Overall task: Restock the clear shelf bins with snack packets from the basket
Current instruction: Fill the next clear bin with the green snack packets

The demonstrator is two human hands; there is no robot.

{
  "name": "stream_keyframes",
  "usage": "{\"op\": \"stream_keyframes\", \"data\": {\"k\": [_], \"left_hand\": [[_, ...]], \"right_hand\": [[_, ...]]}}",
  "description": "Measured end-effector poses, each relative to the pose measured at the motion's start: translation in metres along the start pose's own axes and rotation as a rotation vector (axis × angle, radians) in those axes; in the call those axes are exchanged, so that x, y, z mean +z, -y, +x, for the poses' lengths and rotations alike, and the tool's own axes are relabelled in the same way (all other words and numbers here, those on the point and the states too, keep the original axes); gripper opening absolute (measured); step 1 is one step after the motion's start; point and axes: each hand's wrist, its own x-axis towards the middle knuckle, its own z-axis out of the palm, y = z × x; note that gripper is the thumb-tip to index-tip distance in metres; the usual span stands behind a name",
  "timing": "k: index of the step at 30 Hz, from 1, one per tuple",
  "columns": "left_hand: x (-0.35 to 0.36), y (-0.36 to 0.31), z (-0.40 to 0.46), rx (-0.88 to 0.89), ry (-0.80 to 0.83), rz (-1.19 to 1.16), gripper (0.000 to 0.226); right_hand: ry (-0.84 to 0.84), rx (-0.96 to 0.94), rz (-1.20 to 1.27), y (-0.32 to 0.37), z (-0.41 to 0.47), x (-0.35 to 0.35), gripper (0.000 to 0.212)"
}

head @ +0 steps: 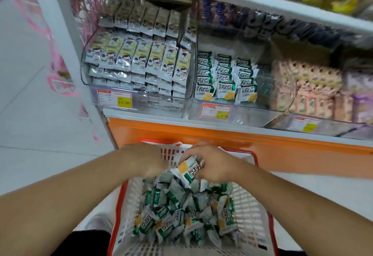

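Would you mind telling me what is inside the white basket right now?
The basket holds a loose heap of green-and-white snack packets. Its floor beneath the heap is covered.

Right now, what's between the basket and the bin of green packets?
In the head view, an orange shelf front and its white ledge separate the basket from the green-packet bin.

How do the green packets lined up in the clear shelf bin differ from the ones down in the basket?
The green packets in the bin stand in neat rows, labels facing forward; the packets in the basket lie jumbled, facing every way. The clear bin is only partly filled on its left side, while the white basket holds a thick heap. Both show the same green-and-white wrapper; the right hand holds one packet.
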Motion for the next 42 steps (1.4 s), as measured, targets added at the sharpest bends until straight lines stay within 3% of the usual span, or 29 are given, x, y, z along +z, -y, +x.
{"op": "stream_keyframes", "data": {"k": [3,6,9,11,13,20,23,26,30,35,42], "left_hand": [[-0.025,-0.027,-0.028,0.162,-0.036,-0.327,0.071],[-0.037,-0.050,-0.052,0.296,-0.028,-0.602,0.043],[-0.049,-0.063,-0.061,0.361,-0.094,-0.937,0.046],[-0.058,-0.070,-0.063,0.329,-0.195,-1.170,0.038],[-0.063,-0.076,-0.061,0.303,-0.241,-1.387,0.039],[-0.078,-0.099,-0.048,0.283,-0.318,-1.600,0.030],[-0.090,-0.102,-0.045,0.272,-0.323,-1.484,0.021],[-0.086,-0.091,-0.034,0.264,-0.484,-0.939,0.044],[-0.077,-0.082,-0.027,0.248,-0.580,-0.579,0.057],[-0.076,-0.086,-0.029,0.243,-0.594,-0.522,0.064],[-0.075,-0.085,-0.025,0.263,-0.620,-0.465,0.062]], "right_hand": [[0.009,-0.076,-0.029,0.031,-0.048,-0.043,0.069],[-0.035,-0.159,-0.012,0.050,-0.090,-0.078,0.072],[-0.210,-0.212,0.060,0.056,-0.112,-0.100,0.074],[-0.406,-0.252,0.148,0.051,-0.116,-0.107,0.056],[-0.483,-0.229,0.239,0.048,-0.114,-0.110,0.041],[-0.705,-0.133,0.413,0.042,-0.089,-0.125,0.042],[-0.764,-0.123,0.334,0.034,-0.075,-0.148,0.034],[-0.838,-0.078,0.200,0.018,-0.056,-0.178,0.030],[-0.656,-0.006,-0.009,-0.004,-0.023,-0.194,0.030],[-0.552,-0.048,-0.203,-0.028,0.019,-0.189,0.029],[-0.580,-0.153,-0.359,-0.035,0.041,-0.188,0.028]]}}
